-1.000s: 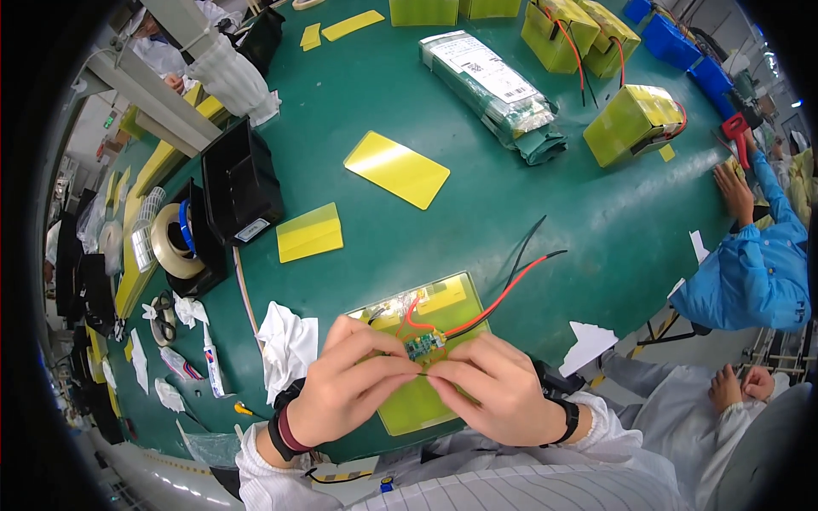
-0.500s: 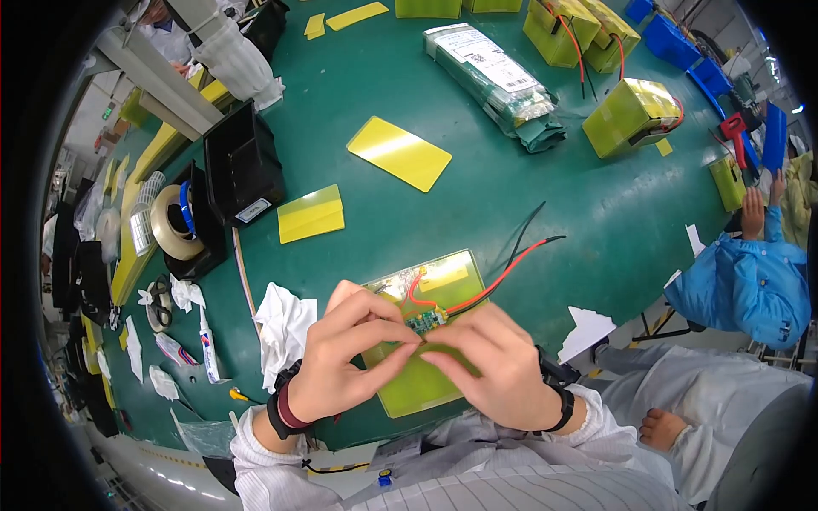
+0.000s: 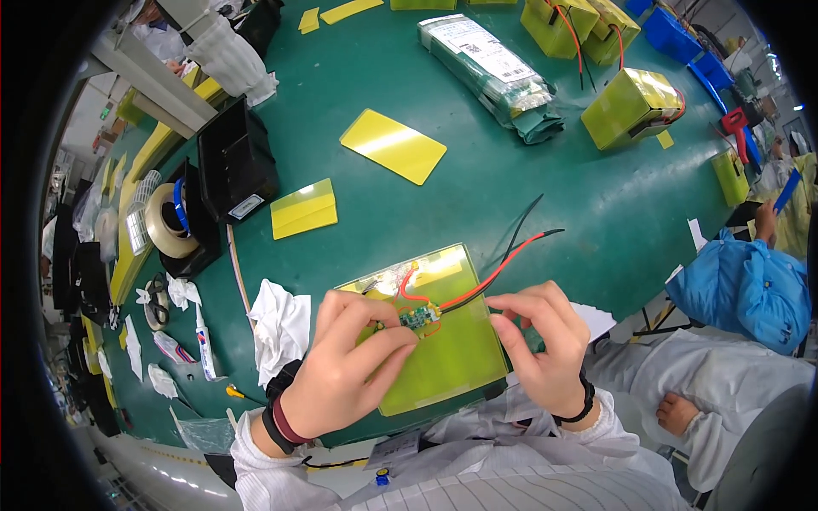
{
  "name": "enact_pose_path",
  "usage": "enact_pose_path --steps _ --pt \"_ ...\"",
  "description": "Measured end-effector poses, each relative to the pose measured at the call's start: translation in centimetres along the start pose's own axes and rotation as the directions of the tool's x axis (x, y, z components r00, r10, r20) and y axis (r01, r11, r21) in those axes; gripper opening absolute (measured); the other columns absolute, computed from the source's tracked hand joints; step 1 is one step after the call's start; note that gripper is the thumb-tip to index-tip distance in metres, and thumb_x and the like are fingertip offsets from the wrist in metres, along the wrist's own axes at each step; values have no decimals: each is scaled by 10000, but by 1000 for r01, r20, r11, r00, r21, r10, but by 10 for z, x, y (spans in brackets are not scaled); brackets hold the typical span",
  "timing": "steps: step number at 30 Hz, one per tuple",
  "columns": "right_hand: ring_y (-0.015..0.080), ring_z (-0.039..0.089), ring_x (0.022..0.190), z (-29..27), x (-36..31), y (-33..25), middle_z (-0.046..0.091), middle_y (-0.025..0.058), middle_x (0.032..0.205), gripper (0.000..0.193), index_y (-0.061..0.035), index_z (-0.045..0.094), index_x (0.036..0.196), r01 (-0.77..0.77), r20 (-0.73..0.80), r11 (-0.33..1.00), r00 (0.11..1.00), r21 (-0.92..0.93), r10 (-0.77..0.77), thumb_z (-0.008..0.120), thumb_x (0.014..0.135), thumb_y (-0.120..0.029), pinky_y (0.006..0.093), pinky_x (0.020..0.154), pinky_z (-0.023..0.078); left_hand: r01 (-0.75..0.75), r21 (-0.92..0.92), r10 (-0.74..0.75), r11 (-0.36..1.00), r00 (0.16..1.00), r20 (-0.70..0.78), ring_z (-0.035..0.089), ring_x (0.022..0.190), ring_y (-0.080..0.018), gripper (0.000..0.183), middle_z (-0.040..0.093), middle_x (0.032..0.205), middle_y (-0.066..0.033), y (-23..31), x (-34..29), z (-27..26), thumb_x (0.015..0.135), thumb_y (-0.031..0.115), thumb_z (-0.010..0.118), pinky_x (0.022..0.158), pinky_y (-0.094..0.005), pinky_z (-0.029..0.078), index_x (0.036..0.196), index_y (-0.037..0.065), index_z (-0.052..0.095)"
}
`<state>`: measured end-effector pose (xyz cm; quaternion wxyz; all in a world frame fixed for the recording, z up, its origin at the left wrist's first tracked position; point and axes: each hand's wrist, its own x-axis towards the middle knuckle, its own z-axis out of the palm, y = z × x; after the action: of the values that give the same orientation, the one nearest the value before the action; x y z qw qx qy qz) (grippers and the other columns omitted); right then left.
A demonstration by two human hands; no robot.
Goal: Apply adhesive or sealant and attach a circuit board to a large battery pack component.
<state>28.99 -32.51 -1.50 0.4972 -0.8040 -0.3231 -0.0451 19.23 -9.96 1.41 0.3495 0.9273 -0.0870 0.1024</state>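
A flat yellow-green wrapped battery pack (image 3: 452, 366) lies on the bench in front of me. On top of it sits a small green circuit board (image 3: 417, 318), with red and black wires (image 3: 503, 264) running off to the upper right. My left hand (image 3: 354, 353) is closed on the board's left end, thumb and fingertips together at its lower edge. Those fingers partly hide the board. Beside the pack's right edge is my right hand (image 3: 545, 341), its fingers loosely curled and thumb apart from the index finger. I see nothing in it.
Yellow sheets (image 3: 394, 146) and a wrapped parcel (image 3: 490, 72) lie beyond the pack. Several battery packs (image 3: 630, 111) stand at the far right. Left are a black bin (image 3: 239, 162), tape roll (image 3: 170, 221), crumpled tissue (image 3: 283, 328) and tube (image 3: 206, 345). A co-worker in blue (image 3: 741, 285) sits right.
My right hand has left the circuit board and moved right to the pack's edge, its fingers spreading. My left hand stays at the board. The co-worker's arm has shifted.
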Motion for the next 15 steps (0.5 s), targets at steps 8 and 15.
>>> enact_pose_path --steps 8,15 --pt "192 612 729 -3 2 5 662 98 867 200 16 734 1024 35 44 999 998 23 -36 767 827 32 286 594 468 0 83 -4 997 999 43 545 969 -312 246 599 1046 -89 5 2 3 752 -32 779 837 -394 483 980 22 706" --pt "250 607 729 -1 4 3 664 100 873 225 -6 734 1020 28 60 998 998 60 -31 800 806 20 344 621 486 -58 151 49 987 997 59 551 966 -311 285 591 1045 -99 8 4 5 698 -43 768 828 -394 484 972 3 707"
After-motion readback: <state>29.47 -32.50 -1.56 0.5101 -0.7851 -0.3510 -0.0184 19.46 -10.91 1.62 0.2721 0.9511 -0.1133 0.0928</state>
